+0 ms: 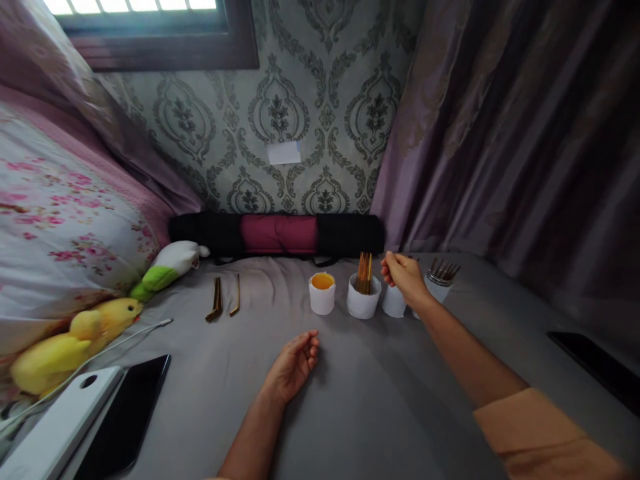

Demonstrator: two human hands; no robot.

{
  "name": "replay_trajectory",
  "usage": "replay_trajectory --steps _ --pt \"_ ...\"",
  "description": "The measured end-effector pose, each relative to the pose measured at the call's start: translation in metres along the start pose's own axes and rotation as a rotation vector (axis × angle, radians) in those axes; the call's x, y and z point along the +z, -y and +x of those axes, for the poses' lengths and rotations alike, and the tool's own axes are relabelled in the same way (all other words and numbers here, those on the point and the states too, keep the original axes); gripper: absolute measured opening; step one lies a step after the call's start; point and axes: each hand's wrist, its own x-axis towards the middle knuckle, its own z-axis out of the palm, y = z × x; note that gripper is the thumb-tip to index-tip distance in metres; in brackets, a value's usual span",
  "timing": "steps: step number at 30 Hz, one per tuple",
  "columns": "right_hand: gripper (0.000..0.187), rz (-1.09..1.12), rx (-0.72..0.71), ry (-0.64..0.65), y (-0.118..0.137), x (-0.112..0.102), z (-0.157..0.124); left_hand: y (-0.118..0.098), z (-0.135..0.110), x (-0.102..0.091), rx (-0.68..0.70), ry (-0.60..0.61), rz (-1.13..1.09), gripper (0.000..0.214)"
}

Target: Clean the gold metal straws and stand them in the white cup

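My right hand (403, 275) is raised over the white cups on the right, its fingers curled together; whatever is between them, if anything, is hidden. Just left of it, a white cup (362, 305) holds a bundle of upright gold sticks (365, 273). Partly behind the hand stands another white cup (395, 303). A jar-like white container (439, 287) with several thin dark sticks (444, 269) is to its right. My left hand (295, 363) hovers or rests low over the grey sheet, fingers loosely bent, nothing visible in it. Beyond it stands a white cup with an orange inside (322, 300).
Bent gold sticks (215, 300) and a single one (236, 295) lie on the grey sheet (350, 413). A black and maroon roll bag (277, 233) lies along the wall. Plush toys (87, 337), a black tablet-like slab (127, 417), a white box (63, 423) and a black phone-like slab (597, 367) flank the sides.
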Motion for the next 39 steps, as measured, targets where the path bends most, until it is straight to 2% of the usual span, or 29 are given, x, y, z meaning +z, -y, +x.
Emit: replay_trajectory --steps 11,20,33,39 --pt "0.031 0.227 0.102 0.017 0.004 0.0 -0.038 -0.001 -0.002 0.002 0.001 -0.021 -0.007 0.013" --pt "0.032 0.31 0.204 0.063 -0.012 0.018 -0.075 0.0 -0.001 0.0 0.004 -0.02 -0.006 0.011" --pt "0.035 0.232 0.256 0.107 -0.033 0.047 -0.106 0.0 -0.002 0.001 0.004 -0.015 -0.014 0.01" --pt "0.041 0.117 0.221 0.109 -0.06 0.067 -0.116 0.001 -0.001 -0.001 0.009 -0.003 -0.018 0.012"
